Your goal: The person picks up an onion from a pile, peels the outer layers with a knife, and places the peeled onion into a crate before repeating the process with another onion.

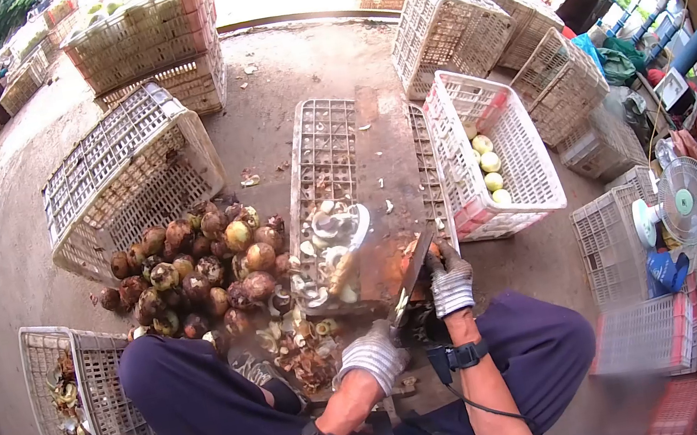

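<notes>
Long dark metal blade (415,269), bench's (380,157) near edge. White-gloved left grip (372,358) and right grip (451,281) beside it; whether clamped, I can't make out.

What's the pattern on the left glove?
The left glove has white and grey stripes; head view.

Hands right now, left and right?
Left hand: fingers mostly hidden; open or closed, can't tell.
Right hand: beside the knife blade; can't tell whether it's gripping.

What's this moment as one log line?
left hand: gloved | right hand: gloved, beside blade | brown round produce: piled on ground | pale round produce: inside crate
</notes>
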### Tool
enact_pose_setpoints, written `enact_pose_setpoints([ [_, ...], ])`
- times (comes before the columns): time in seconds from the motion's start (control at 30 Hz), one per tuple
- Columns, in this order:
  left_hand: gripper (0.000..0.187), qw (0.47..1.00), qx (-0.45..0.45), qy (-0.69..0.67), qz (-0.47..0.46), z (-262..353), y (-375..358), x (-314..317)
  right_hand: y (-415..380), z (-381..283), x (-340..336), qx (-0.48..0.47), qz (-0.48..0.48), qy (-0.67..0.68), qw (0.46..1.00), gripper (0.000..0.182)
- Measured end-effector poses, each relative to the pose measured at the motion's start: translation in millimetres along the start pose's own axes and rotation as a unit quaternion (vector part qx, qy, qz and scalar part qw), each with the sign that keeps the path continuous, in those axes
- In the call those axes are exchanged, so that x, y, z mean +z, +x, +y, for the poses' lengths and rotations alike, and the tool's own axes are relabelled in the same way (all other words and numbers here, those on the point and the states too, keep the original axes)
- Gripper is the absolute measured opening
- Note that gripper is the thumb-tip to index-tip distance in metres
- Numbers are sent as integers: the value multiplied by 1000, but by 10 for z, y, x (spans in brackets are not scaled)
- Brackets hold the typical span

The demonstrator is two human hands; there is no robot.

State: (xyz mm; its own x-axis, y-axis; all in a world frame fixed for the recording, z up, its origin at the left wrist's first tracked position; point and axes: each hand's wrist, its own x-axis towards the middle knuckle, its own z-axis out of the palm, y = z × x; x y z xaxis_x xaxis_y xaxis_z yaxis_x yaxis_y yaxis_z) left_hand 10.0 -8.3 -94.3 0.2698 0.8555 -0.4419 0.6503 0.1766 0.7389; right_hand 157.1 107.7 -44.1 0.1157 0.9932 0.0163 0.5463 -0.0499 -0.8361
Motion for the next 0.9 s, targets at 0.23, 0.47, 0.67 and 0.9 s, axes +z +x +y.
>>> enact_pose_setpoints([
  [0.23,39,995,27,-100,6,-53,53,-58,-8,37,28,-61,20,-15,998,43],
  [0.47,26,984,74,-149,58,157,241,-305,-30,6,16,-56,10,26,998,40],
  [0.67,20,979,110,-132,106,105,523,-276,-19,80,-31,21,-42,101,994,41],
  [0.9,26,993,62,-99,-1,-17,629,-342,-14,216,-223,173,-49,296,938,41],
])
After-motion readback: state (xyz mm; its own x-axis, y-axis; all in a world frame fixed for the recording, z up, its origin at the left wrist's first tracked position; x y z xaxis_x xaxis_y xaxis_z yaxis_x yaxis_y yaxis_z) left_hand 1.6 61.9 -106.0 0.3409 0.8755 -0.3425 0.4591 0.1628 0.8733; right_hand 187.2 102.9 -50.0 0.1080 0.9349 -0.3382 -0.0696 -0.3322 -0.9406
